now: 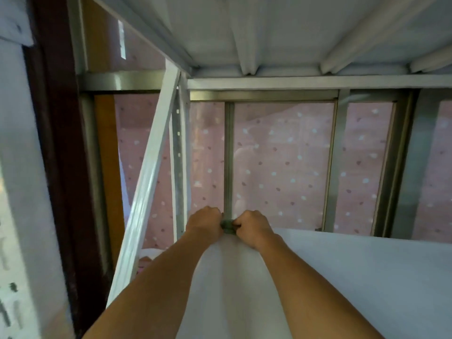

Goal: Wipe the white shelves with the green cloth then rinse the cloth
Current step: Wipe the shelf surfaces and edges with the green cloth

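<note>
The left hand (204, 222) and right hand (253, 226) grip the green cloth (228, 228) with curled fingers (216, 215) at the white shelf's (342, 277) back edge, where it could drop behind.

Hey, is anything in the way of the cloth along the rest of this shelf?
Nothing visible. The left hand and right hand both grip the green cloth at the back edge of the white shelf, and no object shows on its surface toward the right.
</note>
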`<state>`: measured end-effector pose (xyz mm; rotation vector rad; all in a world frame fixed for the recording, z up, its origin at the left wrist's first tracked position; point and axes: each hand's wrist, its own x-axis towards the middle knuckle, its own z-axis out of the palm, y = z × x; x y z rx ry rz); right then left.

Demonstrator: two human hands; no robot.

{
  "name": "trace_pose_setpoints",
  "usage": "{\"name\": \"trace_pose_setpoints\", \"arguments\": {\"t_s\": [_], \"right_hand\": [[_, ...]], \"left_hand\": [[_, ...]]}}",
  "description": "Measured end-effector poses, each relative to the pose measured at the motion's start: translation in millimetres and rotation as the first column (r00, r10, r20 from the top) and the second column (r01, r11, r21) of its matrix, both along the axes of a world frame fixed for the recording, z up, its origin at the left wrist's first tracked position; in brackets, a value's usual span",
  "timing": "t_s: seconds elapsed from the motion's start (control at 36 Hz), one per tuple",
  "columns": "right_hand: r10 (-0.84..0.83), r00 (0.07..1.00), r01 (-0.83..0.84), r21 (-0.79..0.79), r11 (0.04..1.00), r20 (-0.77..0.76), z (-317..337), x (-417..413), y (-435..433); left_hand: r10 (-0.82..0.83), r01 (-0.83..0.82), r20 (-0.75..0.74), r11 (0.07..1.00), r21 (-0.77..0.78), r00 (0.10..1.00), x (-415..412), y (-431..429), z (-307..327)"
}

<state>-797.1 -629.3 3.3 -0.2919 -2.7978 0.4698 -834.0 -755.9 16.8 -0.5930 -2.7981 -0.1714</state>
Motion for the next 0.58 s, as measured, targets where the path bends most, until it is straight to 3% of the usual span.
{"name": "trace_pose_setpoints", "arguments": {"t_s": [0.14,0.58], "right_hand": [[0.009,1.0,-0.009,-0.008,1.0,-0.014,0,-15,-29],[0.033,0.999,-0.032,-0.142,0.989,0.003,3,24,-74]], "left_hand": [[0.029,-0.033,-0.065,0.998,-0.049,0.997,-12,-25,0],[0.067,-0.085,-0.077,0.962,-0.26,0.995,33,-38,14]]}}
